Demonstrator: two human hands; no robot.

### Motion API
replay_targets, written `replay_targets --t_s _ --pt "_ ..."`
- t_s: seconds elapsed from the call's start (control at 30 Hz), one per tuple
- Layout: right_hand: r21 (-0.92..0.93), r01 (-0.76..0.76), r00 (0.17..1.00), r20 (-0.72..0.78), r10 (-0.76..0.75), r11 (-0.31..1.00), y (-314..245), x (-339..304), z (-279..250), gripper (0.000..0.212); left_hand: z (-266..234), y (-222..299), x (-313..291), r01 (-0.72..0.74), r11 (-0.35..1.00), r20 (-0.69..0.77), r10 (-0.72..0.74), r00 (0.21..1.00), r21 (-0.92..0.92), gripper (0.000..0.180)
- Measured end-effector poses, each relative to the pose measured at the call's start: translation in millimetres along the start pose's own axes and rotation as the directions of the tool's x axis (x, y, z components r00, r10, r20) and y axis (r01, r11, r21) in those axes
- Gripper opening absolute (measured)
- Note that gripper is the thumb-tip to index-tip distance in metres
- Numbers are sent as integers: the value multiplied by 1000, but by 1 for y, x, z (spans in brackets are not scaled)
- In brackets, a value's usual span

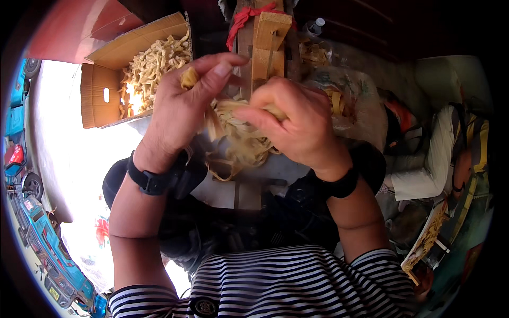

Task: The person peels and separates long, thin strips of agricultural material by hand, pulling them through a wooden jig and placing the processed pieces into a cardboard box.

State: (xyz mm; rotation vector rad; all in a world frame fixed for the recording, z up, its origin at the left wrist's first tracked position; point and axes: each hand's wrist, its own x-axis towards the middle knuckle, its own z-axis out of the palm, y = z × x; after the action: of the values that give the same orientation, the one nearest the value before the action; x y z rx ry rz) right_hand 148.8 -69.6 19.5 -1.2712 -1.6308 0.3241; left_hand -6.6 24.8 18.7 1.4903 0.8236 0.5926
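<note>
My left hand [183, 103] is closed on pale yellow strips, with its thumb and forefinger extended toward the right. A folded yellow piece [189, 78] shows between its fingers, and strip ends hang below the palm. Close by on the right, my right hand [299, 119] has its fingers curled round a pale strip that shows under the thumb. Below and between both hands lies a loose tangle of pale yellow strips [246, 143], slightly blurred. Just beyond the hands stands an upright wooden piece [269, 40] with a slot, and a red cloth [243, 24] is tied near its top.
A cardboard box [94, 100] full of knotted pale pieces [159, 63] stands at the far left. Behind to the right are a plastic bottle [315, 26] and a clear plastic bag [366, 103]. Another person's pale-trousered leg [424, 177] and a tray of yellow strips [427, 238] are at the right.
</note>
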Motion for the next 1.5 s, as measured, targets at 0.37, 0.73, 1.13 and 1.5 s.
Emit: replay_targets --t_s 0.37,0.73,1.13,1.5 --pt "277 -110 993 68 94 955 11 -14 -9 19 11 3 -42 349 921 887 -9 461 -172 26" --pt "652 -692 546 753 367 -309 15 -43 29 15 -11 -9 -27 -635 622 380 509 772 457 33" --pt "63 -499 825 340 452 864 9 -39 18 24 2 -10 -35 -324 719 346 124 930 614 24" --pt "684 -722 627 582 518 105 12 -43 -3 38 -25 13 -28 -106 981 -21 104 994 -160 21"
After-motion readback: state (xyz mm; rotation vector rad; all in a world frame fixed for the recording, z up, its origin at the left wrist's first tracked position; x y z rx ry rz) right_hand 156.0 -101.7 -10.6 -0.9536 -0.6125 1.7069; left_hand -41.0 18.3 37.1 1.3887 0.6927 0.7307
